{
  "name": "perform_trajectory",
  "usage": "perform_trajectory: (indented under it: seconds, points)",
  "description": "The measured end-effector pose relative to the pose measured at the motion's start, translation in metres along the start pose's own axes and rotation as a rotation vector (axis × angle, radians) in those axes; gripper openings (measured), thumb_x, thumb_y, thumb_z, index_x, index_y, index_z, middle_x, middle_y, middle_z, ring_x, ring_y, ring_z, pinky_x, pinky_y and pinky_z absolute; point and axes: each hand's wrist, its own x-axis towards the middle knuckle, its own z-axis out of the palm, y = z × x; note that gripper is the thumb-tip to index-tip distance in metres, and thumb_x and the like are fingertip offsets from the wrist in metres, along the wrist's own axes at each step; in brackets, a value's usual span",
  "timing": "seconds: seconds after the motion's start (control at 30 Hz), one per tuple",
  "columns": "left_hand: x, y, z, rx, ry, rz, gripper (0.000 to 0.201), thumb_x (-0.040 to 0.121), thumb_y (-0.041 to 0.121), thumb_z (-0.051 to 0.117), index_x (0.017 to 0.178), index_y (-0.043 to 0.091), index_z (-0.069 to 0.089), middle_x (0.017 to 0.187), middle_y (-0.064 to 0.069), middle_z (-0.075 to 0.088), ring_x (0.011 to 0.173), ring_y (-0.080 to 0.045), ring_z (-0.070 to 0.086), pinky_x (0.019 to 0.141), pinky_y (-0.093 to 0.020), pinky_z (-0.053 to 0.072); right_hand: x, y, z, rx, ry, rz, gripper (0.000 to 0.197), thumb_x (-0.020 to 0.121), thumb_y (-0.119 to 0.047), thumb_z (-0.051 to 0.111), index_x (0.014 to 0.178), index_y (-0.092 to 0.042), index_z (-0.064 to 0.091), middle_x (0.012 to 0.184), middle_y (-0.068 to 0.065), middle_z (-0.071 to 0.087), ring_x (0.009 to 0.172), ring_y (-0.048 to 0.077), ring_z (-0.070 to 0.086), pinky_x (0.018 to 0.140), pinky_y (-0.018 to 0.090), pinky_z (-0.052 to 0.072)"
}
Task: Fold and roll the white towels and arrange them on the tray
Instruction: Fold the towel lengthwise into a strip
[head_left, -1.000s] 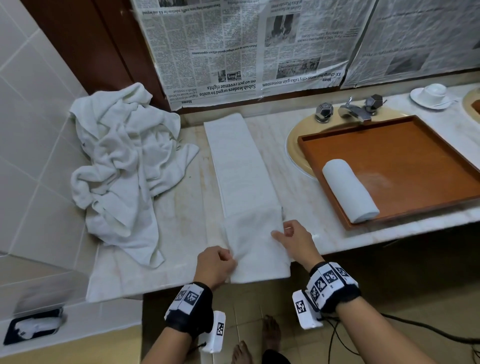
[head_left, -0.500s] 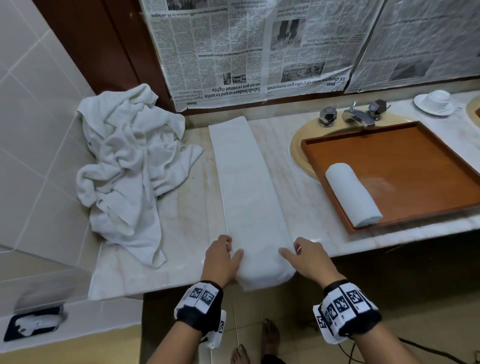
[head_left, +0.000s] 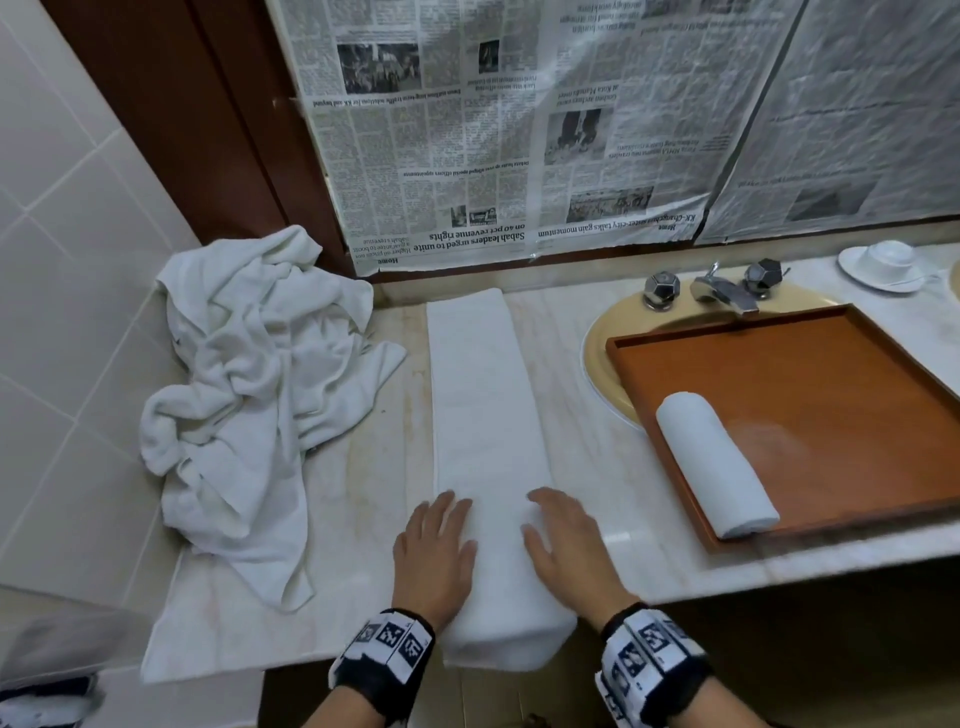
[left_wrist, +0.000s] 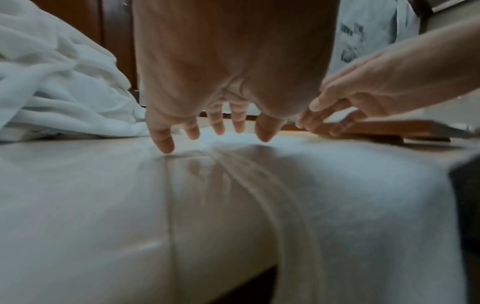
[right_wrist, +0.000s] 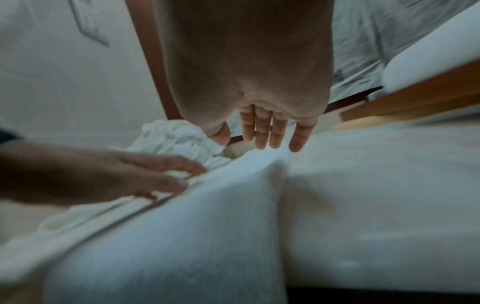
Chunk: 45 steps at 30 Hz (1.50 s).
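Grip: left hand (head_left: 434, 558) and right hand (head_left: 569, 551), both flat, fingers extended and slightly spread, nothing clasped. Palms press down on the near end of the folded towel (head_left: 480, 415), one hand along each long edge. In the left wrist view the fingertips (left_wrist: 163, 144) touch the surface at the towel's left margin; in the right wrist view the fingers (right_wrist: 262, 133) lie straight over the cloth.

Folded towel: white, a long narrow strip running straight away from the hands to the back wall. Its near end, below the wrists, is doubled over and overhangs the front edge of the counter (head_left: 363, 467).

Rolled towel (head_left: 714, 465): white, a tight cylinder, right of the right hand, well apart. It lies at an angle inside the tray (head_left: 831, 395), against the tray's near-left corner.

Tray: brown wood, raised rim, resting over the sink basin (head_left: 597, 353).

Loose towels (head_left: 254, 395): white, a crumpled heap left of the left hand, draped against the tiled side wall.

Tap (head_left: 722, 293): chrome, two faceted knobs, beyond the tray.

Cup and saucer (head_left: 883, 262): white, far right at the back.

Newspaper (head_left: 519, 130): sheets covering the wall beyond the strip's far end.
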Motion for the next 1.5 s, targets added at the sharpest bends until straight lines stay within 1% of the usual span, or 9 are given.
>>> perform_trajectory:
  seconds: [0.1, 0.23, 0.37, 0.47, 0.6, 0.7, 1.07, 1.3, 1.5]
  points:
    - [0.016, -0.007, 0.009, 0.198, -0.093, 0.03, 0.055, 0.099, 0.054, 0.028, 0.151, 0.035, 0.035, 0.159, 0.006, 0.035, 0.143, -0.025, 0.026, 0.106, -0.059, 0.034, 0.01, 0.004, 0.03, -0.256, -0.161, -0.052, 0.071, 0.095, -0.054, 0.025, 0.151, -0.013, 0.037, 0.158, 0.004, 0.035, 0.145, 0.021, 0.034, 0.12, 0.035, 0.018]
    - [0.034, -0.01, 0.01, 0.291, -0.16, 0.062, 0.059, 0.103, 0.056, 0.018, 0.155, 0.03, 0.029, 0.162, 0.005, 0.028, 0.149, -0.023, 0.015, 0.113, -0.05, 0.005, 0.026, 0.009, 0.043, -0.321, -0.208, -0.009, 0.063, 0.103, -0.049, 0.023, 0.147, -0.008, 0.044, 0.157, 0.009, 0.038, 0.145, 0.021, 0.029, 0.112, 0.044, 0.019]
    - [0.07, -0.014, 0.005, 0.263, -0.205, 0.039, 0.062, 0.103, 0.056, 0.015, 0.156, 0.025, 0.028, 0.162, 0.002, 0.028, 0.147, -0.02, 0.022, 0.113, -0.049, 0.001, 0.062, 0.014, 0.04, -0.355, -0.21, -0.041, 0.066, 0.105, -0.05, 0.016, 0.149, -0.007, 0.041, 0.158, 0.01, 0.035, 0.146, 0.02, 0.025, 0.111, 0.046, 0.021]
    - [0.106, -0.015, -0.005, 0.288, -0.191, 0.027, 0.073, 0.097, 0.062, -0.006, 0.158, 0.026, 0.01, 0.165, 0.005, 0.006, 0.152, -0.017, 0.013, 0.115, -0.053, -0.002, 0.099, 0.019, 0.038, -0.385, -0.252, 0.003, 0.071, 0.104, -0.052, 0.011, 0.146, -0.007, 0.046, 0.156, 0.01, 0.037, 0.144, 0.022, 0.036, 0.113, 0.044, 0.015]
    - [0.152, -0.016, -0.015, 0.249, -0.195, 0.061, 0.1, 0.067, 0.07, -0.039, 0.156, 0.03, -0.016, 0.158, 0.012, -0.028, 0.151, -0.015, -0.019, 0.118, -0.056, -0.012, 0.147, 0.02, 0.03, -0.415, -0.252, -0.073, 0.102, 0.079, -0.066, -0.028, 0.159, -0.01, 0.004, 0.165, 0.006, -0.01, 0.148, 0.017, -0.019, 0.116, 0.039, -0.018]
    - [0.184, -0.018, -0.025, 0.224, -0.195, 0.055, 0.092, 0.075, 0.071, -0.027, 0.156, 0.031, -0.015, 0.161, 0.012, -0.025, 0.152, -0.015, -0.017, 0.119, -0.058, -0.009, 0.178, 0.015, 0.022, -0.411, -0.246, -0.055, 0.102, 0.073, -0.066, -0.028, 0.158, -0.013, -0.007, 0.164, 0.003, -0.018, 0.142, 0.01, -0.029, 0.117, 0.037, -0.021]
    - [0.253, -0.041, -0.052, 0.091, -0.167, 0.013, 0.063, 0.103, 0.055, 0.017, 0.159, 0.03, -0.001, 0.165, 0.013, -0.014, 0.153, -0.016, -0.012, 0.12, -0.058, -0.004, 0.266, 0.017, 0.014, -0.339, -0.228, -0.014, 0.1, 0.079, -0.073, -0.009, 0.159, -0.015, 0.001, 0.167, 0.0, -0.005, 0.153, 0.013, -0.007, 0.121, 0.042, -0.007]
    - [0.165, -0.034, -0.043, 0.076, -0.209, 0.039, 0.083, 0.081, 0.065, -0.012, 0.158, 0.033, -0.002, 0.163, 0.014, -0.019, 0.151, -0.013, -0.016, 0.121, -0.053, -0.005, 0.169, 0.027, 0.011, -0.322, -0.225, -0.067, 0.079, 0.092, -0.06, 0.0, 0.159, -0.018, 0.001, 0.163, -0.007, -0.01, 0.15, 0.008, -0.013, 0.121, 0.037, -0.01]
    - [0.148, -0.026, -0.029, 0.154, -0.208, -0.084, 0.067, 0.093, 0.056, -0.008, 0.156, 0.034, -0.012, 0.162, 0.017, -0.023, 0.152, -0.018, -0.014, 0.119, -0.057, -0.002, 0.156, 0.039, 0.015, -0.357, -0.214, -0.051, 0.075, 0.095, -0.062, -0.005, 0.159, -0.024, 0.002, 0.159, -0.014, -0.016, 0.151, 0.011, -0.012, 0.123, 0.042, -0.002]
